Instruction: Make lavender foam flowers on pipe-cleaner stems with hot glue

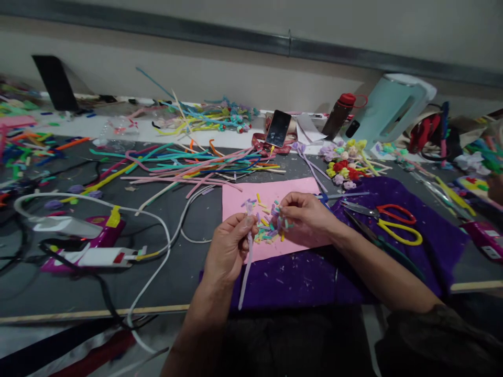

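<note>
- At the far left of the frame, a magenta glue gun [84, 242] lies on the dark table [173, 272], with white cables [157, 230] looping around it.
- Above and right of it, a loose spread of long pipe cleaners [188, 165] in teal, pink and yellow runs across the table's upper middle.
- Left of centre, the left hand [228, 248] is closed around a pale lilac pipe cleaner [247, 251], pinching it near the top; the stem hangs down over the purple cloth [298, 283].
- At centre, a pink sheet [236, 201] carries a small heap of short cut pieces [267, 228] in mixed colours.
- Just right of the heap, the right hand [308, 214] has its fingertips closed over some of the pieces; what exactly it grips is probably a small lilac bit, hard to tell.
- Upper middle, a phone [278, 128] leans upright.
- Right of the sheet, small pompom flowers [346, 165] lie clustered.
- Further right, red-and-yellow scissors [393, 222] rest on the purple cloth.
</note>
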The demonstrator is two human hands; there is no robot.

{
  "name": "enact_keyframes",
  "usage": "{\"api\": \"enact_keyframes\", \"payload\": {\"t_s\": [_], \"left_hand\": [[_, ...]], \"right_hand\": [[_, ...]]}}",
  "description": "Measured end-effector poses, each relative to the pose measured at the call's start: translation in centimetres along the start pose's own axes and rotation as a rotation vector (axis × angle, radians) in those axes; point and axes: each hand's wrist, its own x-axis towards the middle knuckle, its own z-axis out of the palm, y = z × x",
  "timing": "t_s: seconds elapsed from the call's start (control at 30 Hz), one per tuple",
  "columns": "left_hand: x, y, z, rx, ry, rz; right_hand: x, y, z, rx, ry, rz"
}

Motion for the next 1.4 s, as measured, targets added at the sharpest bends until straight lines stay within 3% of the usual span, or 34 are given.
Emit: {"api": "enact_keyframes", "payload": {"t_s": [0.1,0.23,0.7,0.9,1.1,1.17,1.3,1.4], "left_hand": [[0.1,-0.1,0.0,0.01,0.01,0.002],[0.1,-0.2,0.1,0.019,0.009,0.008],[0.2,-0.3,0.4,0.087,0.004,-0.028],[0.1,-0.2,0.3,0.084,0.018,-0.019],[0.2,-0.5,0.1,0.06,0.004,0.005],[0.2,-0.5,0.0,0.055,-0.001,0.014],[0.1,-0.4,0.1,0.063,0.001,0.018],[0.1,-0.3,0.1,0.061,-0.001,0.008]], "right_hand": [[0.0,0.3,-0.2,0.377,-0.021,0.15],[0.0,0.3,-0.1,0.557,-0.024,0.228],[-0.4,0.1,-0.1,0.488,0.04,0.125],[-1.3,0.5,-1.6,0.202,0.112,0.041],[-1.4,1.0,-0.8,-0.681,-0.003,-0.153],[-1.4,0.6,-0.1,-0.852,-0.075,-0.168],[-1.9,0.0,0.5,-0.837,-0.213,-0.243],[-2.2,0.1,-0.6,-0.724,-0.133,-0.278]]}}
